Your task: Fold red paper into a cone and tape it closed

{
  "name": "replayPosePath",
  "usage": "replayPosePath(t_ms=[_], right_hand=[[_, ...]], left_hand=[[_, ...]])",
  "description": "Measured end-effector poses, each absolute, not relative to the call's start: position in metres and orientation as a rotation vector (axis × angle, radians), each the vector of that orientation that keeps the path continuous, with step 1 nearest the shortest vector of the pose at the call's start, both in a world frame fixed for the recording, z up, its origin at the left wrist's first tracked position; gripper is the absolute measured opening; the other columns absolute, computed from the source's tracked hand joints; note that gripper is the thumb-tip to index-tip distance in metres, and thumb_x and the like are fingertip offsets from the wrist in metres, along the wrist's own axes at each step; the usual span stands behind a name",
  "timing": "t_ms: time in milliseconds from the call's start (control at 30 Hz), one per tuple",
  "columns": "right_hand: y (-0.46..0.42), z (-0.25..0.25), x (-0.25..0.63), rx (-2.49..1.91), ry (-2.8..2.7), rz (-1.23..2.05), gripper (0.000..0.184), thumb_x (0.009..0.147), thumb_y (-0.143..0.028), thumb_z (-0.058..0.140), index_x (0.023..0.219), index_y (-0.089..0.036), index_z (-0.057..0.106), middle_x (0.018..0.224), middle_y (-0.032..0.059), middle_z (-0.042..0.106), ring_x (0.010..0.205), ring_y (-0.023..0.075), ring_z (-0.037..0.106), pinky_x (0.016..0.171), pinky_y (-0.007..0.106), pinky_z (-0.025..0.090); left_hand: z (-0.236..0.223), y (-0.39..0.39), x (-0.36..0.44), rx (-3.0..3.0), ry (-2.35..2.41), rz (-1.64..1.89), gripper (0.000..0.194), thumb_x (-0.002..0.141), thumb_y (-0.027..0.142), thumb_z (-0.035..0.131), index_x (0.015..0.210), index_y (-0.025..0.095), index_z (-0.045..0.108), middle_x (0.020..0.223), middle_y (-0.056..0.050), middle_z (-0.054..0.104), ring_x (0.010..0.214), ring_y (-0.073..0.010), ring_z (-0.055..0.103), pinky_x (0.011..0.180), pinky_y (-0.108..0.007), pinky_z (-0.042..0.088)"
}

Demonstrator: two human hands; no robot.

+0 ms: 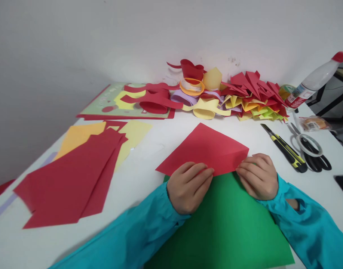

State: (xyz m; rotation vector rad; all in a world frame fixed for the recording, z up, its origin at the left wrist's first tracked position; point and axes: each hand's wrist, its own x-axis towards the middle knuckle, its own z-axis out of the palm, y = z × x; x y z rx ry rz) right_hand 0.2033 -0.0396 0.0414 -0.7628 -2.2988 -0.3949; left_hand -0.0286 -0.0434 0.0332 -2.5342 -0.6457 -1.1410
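A folded red paper sheet [205, 149] lies on the white table [149, 149], partly over a large green sheet [224, 224]. My left hand [188, 188] pinches the red sheet's near edge with curled fingers. My right hand [258, 175] pinches the same edge near its right corner, fingers pressed together. Both arms wear teal sleeves.
Loose red and yellow sheets [76, 172] lie at the left. A pile of folded and curled coloured paper pieces [230, 97] runs along the wall. A utility knife [286, 149], scissors [314, 157], a tape roll [308, 144] and a white bottle [314, 80] are at the right.
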Motion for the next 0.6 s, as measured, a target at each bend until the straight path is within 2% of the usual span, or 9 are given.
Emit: replayPosePath(t_ms=[200,600], right_hand=[[-0.0379,0.0418,0.2044,-0.760,-2.302,-0.408,0.007,0.076,-0.013,0.059,0.082,-0.016,0.061,0.076,0.0033,0.069,0.076,0.0175,0.060,0.073,0.037,0.043],[-0.0324,0.0406,0.2126,-0.793,-2.289,-0.388,0.010,0.074,-0.013,0.060,0.083,-0.017,0.062,0.075,0.0036,0.068,0.076,0.0184,0.060,0.070,0.036,0.043]], left_hand=[[0.0333,-0.0433,-0.0281,-2.526,-0.654,-1.136,0.010,0.076,0.006,0.058,0.085,0.009,0.061,0.085,-0.011,0.071,0.081,-0.0222,0.063,0.063,-0.036,0.051],[0.0334,-0.0430,-0.0272,-2.509,-0.651,-1.168,0.009,0.074,0.005,0.061,0.082,0.008,0.061,0.082,-0.011,0.071,0.078,-0.0229,0.063,0.062,-0.036,0.051]])
